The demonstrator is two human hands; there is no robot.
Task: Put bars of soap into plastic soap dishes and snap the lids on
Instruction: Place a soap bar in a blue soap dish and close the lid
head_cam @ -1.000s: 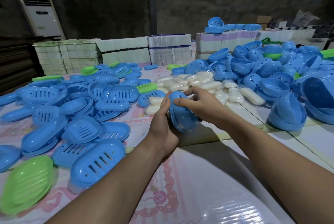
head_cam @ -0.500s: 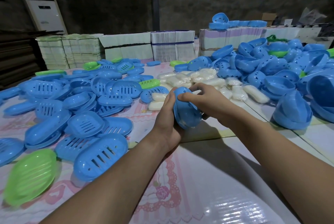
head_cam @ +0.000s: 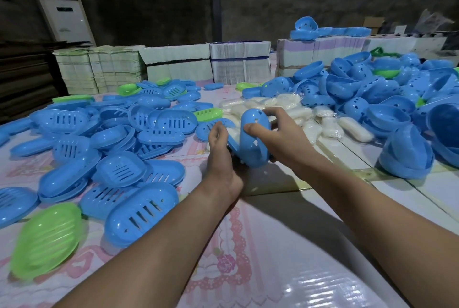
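Slotted lids (head_cam: pixel 139 215) piled left on the tabletop (head_cam: pixel 260 270). Left hand (head_cam: pixel 221 156) cups the blue dish (head_cam: pixel 253 141) from below and behind, fingers nearly straight against it. Dish is held on edge above the tabletop centre, oval, glossy, small holes in the shell; can't tell if soap is inside or the lid is seated. Right hand (head_cam: pixel 280 138) pinches its right side, thumb on the front, fingers curled over the far rim. Likely light, stiff, slick plastic: hold by the long rims, squeeze evenly. Wrapped soap (head_cam: pixel 352 131) and bases (head_cam: pixel 387 114) to the right.
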